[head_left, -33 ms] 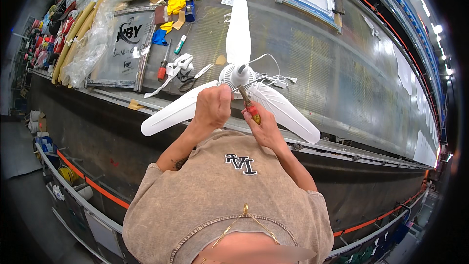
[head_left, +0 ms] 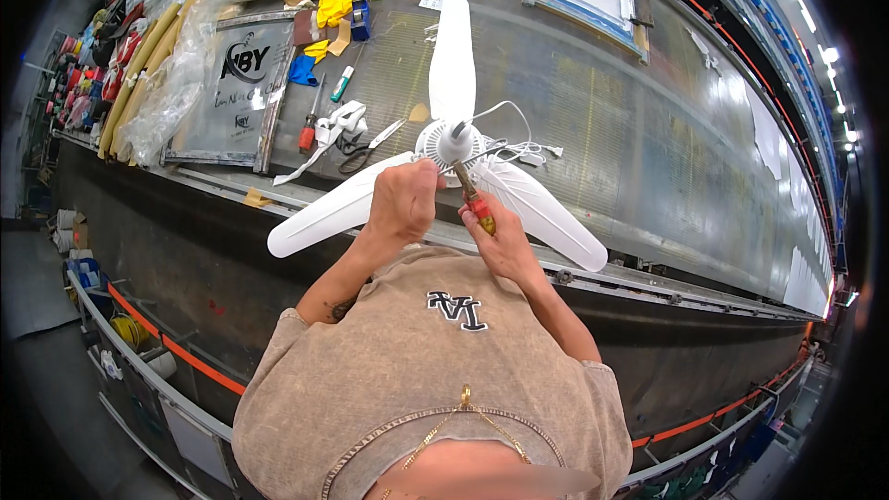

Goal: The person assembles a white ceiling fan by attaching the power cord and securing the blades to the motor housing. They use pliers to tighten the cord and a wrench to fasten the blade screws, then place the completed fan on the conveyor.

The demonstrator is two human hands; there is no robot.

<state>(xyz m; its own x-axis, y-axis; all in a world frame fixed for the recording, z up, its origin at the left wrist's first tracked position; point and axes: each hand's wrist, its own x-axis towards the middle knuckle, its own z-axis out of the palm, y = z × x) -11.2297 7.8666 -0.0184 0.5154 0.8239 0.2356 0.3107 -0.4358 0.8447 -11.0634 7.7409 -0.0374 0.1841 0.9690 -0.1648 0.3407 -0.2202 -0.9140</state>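
Note:
A white three-bladed ceiling fan (head_left: 454,65) lies on the long worktable, one blade pointing away and two toward me. Its ribbed round motor (head_left: 428,142) sits just beyond my hands. My left hand (head_left: 404,201) is closed at the near-left side of the motor, pinching a thin grey cable (head_left: 489,156) that loops round the hub; the fingertips are partly hidden. Gripped in my right hand (head_left: 506,243) are pliers (head_left: 479,209) with red and yellow handles. Their metal jaws reach up to the cable beside my left fingers.
Scissors (head_left: 385,135), white cloth strips (head_left: 341,122), a red-handled screwdriver (head_left: 307,134) and a teal-and-white marker-like tube (head_left: 342,83) lie left of the fan. A framed screen (head_left: 231,102) stands farther left. The white cord with plug (head_left: 554,151) lies right of the motor.

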